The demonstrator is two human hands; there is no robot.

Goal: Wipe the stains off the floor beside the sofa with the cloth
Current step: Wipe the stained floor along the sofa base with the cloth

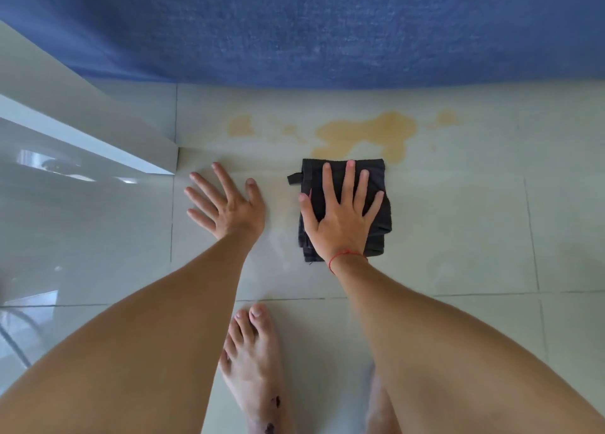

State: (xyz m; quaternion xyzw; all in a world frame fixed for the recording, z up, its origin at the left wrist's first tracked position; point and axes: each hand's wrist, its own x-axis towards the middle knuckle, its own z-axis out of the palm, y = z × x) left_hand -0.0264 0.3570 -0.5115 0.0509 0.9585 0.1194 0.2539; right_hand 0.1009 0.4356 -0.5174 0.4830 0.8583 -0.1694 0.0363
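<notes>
Left hand (229,204) flat, fingers spread on floor (458,237); right hand (343,217) flat, pressing cloth (376,171). Next, push far onto stains (370,132).

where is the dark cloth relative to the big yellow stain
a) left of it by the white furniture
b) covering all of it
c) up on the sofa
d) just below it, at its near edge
d: the cloth lies flat under the right hand, its top edge meeting the stain's near edge.
</notes>
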